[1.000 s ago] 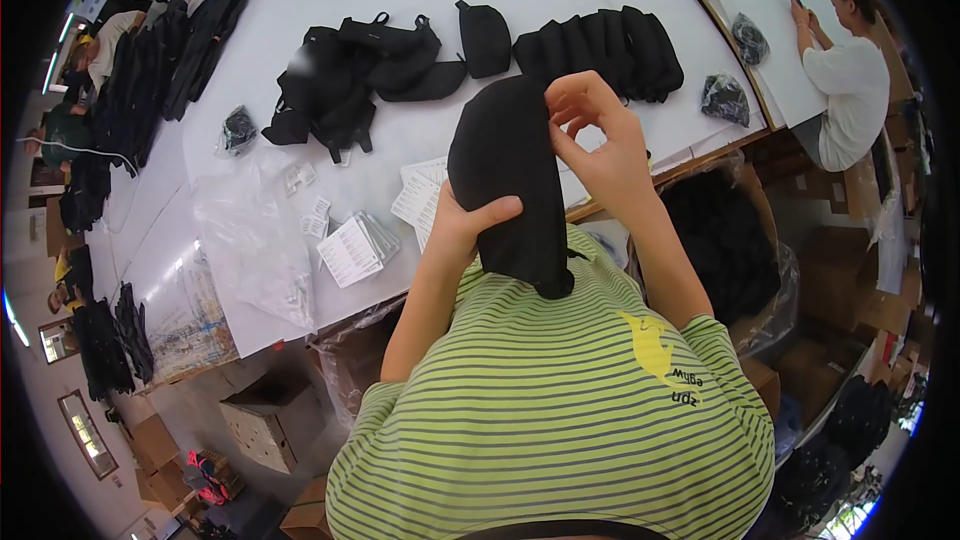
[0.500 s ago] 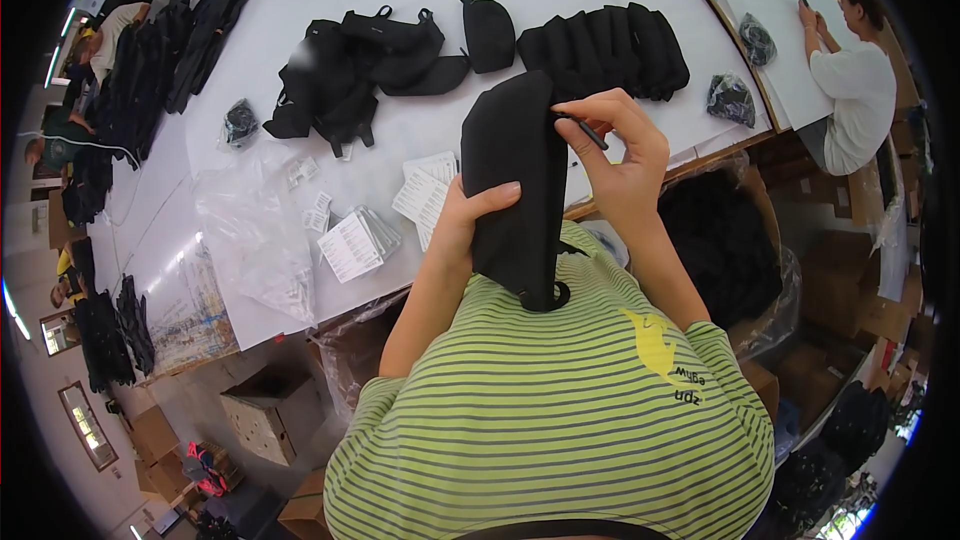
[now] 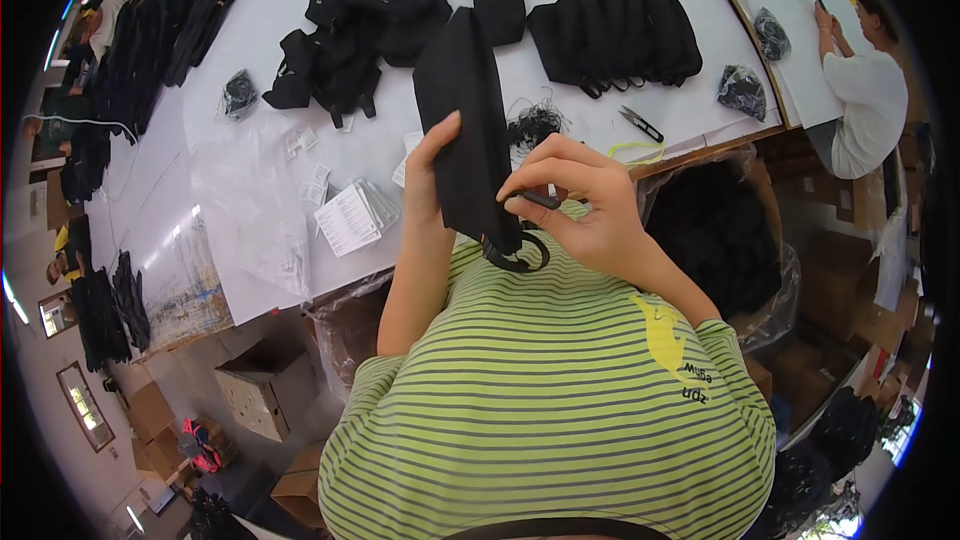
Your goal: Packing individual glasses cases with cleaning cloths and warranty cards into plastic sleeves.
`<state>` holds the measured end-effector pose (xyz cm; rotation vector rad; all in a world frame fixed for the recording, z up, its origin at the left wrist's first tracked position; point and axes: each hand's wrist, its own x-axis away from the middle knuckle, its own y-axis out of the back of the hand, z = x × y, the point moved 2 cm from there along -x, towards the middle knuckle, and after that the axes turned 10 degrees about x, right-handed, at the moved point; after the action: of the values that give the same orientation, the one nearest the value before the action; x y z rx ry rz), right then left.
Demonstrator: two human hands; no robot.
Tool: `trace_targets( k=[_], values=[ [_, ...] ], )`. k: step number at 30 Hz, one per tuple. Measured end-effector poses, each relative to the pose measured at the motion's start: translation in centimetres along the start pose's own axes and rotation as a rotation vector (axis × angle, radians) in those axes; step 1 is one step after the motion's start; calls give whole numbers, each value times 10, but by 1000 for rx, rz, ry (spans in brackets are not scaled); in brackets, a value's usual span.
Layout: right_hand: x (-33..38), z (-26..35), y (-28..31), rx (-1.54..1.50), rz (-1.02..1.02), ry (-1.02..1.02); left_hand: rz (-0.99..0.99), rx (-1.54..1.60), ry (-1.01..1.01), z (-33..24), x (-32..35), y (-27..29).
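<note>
A black fabric pouch [image 3: 462, 130] is held up in front of my chest, above the near edge of the white table. My left hand [image 3: 428, 180] grips it from the left side, with the thumb on its face and the other fingers hidden behind. At the pouch's lower right edge, my right hand [image 3: 590, 202] pinches a small black zipper pull [image 3: 541, 200] between thumb and fingers. Just below those fingers a black strap loop [image 3: 537, 258] hangs from the pouch's near end.
Black bags [image 3: 345, 50] lie heaped on the table [image 3: 700, 35], beside a row of pouches [image 3: 615, 40]. Thread snips [image 3: 642, 124] lie near a black thread tangle [image 3: 535, 125]. Printed cards [image 3: 350, 220] and clear plastic [image 3: 255, 225] are left. Another person [image 3: 865, 105] stands far right.
My right hand has come from the pouch's far end down to near its lower end, the zipper pull in its fingers. The pouch has shifted left and turned more edge-on.
</note>
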<state>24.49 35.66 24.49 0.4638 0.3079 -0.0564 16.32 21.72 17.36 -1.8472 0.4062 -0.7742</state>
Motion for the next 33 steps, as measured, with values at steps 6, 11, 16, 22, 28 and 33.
trace_targets(
  k=[6, 11, 16, 22, 28, 33],
  values=[
    [4, 7, -5, -50, 113, 4, -84, 58, -147, -8, 2, -1],
    [7, 3, -7, -45, 66, 76, -78, -21, -225, -10, 5, -8],
    [-1, 13, -2, 35, -25, 79, -232, -205, -250, -4, 14, -27],
    [4, 3, -3, -84, 139, 113, 198, 65, -122, -16, 0, 10],
    [-2, -12, 9, 487, -417, 75, -209, -63, -451, -8, -1, -5],
    [1, -38, -13, 552, -148, 42, -70, 27, -249, 15, 3, -2]
  ],
)
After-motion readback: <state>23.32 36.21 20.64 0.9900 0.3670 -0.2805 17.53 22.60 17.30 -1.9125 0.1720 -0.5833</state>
